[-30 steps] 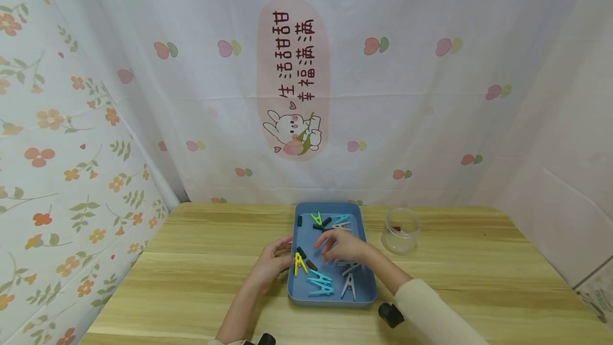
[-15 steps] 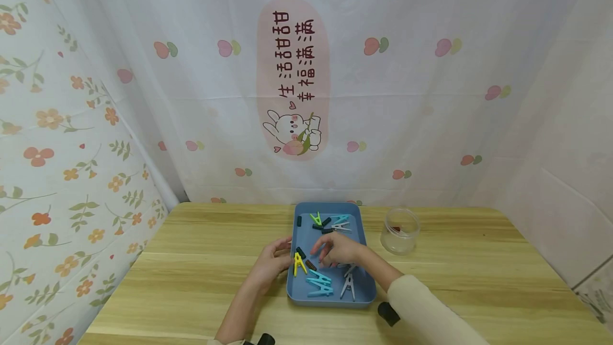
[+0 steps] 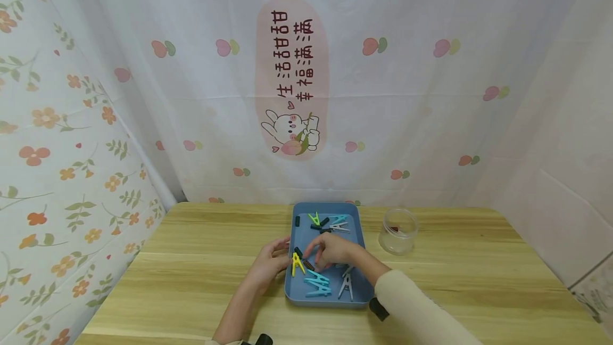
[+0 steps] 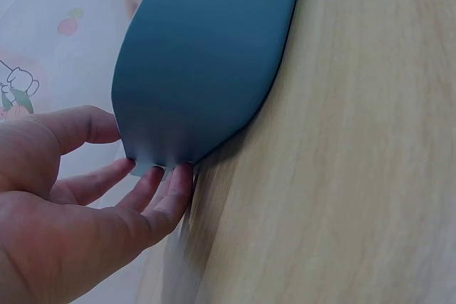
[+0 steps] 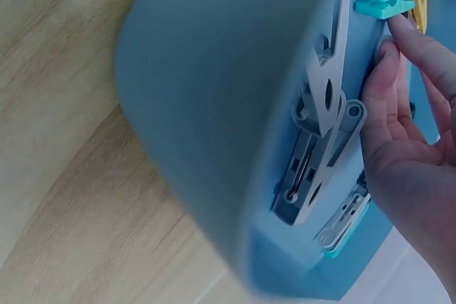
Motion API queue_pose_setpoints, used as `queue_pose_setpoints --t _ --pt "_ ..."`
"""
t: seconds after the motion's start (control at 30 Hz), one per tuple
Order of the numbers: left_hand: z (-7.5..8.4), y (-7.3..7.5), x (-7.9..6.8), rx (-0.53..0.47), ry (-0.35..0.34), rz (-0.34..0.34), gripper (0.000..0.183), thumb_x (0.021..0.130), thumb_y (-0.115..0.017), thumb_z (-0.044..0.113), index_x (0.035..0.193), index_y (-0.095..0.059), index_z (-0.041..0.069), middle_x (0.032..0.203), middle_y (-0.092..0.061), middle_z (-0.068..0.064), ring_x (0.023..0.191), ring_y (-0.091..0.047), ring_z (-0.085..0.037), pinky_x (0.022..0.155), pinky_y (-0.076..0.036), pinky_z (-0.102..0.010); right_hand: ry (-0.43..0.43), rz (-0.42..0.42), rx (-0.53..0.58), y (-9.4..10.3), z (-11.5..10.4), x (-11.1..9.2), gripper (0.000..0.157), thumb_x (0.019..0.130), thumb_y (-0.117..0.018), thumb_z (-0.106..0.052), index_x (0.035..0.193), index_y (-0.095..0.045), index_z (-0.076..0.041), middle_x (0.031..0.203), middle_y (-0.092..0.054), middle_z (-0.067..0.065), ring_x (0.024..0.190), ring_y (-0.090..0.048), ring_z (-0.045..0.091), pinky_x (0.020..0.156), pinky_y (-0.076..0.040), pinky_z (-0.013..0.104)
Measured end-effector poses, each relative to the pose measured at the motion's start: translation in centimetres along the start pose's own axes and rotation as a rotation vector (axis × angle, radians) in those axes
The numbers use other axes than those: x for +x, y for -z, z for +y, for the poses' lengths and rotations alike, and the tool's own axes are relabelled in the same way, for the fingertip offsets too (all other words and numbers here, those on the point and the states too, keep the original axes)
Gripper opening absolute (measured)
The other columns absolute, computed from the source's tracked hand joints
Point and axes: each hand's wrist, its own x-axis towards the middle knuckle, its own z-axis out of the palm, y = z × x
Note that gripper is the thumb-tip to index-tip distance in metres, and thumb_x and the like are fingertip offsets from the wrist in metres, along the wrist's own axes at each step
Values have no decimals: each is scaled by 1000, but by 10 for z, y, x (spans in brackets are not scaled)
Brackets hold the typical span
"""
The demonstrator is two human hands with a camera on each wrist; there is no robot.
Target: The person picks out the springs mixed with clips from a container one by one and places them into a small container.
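One loose left hand [image 3: 268,265] of mine touches the tray's [image 3: 330,304] left edge, my ungripping right hand [image 3: 335,249] apparently reaching for the brown piece [image 3: 308,265], probably needing a pinch.

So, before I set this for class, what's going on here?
A person is working over a blue tray of clothespins and small dark pieces. The left hand touches the tray's side; the right hand is inside, close to turquoise clothespins, though whether it grips anything is unclear. A clear jar stands nearby on the table.
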Motion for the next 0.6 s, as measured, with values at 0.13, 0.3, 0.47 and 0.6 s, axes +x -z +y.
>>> queue_pose_setpoints --t 0.13,0.3,0.47,0.6 --pt "0 0 0 2 -5 4 68 87 -60 -7 152 -40 -15 146 -47 -38 135 -52 -51 98 -56 -40 0 3 -20 -2 -1 3 32 83 -79 14 110 -79 -2 72 -67 4 62 -59 10 61 -55 27" --pt "1 0 0 6 -4 5 68 87 -60 -7 152 -40 -15 146 -47 -38 133 -53 -49 97 -56 -40 -26 14 -36 -5 -3 4 30 82 -80 15 106 -80 -3 65 -63 1 59 -56 11 59 -51 26" --pt "1 0 0 6 4 -4 66 89 -59 -7 152 -39 -15 149 -45 -38 134 -52 -50 98 -56 -41 -26 26 -53 -8 -3 3 28 82 -80 14 103 -81 -5 63 -60 1 58 -53 12 56 -45 24" --pt "1 0 0 12 2 -1 66 89 -59 -7 152 -40 -16 149 -46 -38 133 -53 -50 97 -57 -40 -5 25 -46 -8 -2 3 28 82 -81 13 103 -81 -5 63 -58 -1 57 -51 12 53 -40 23"
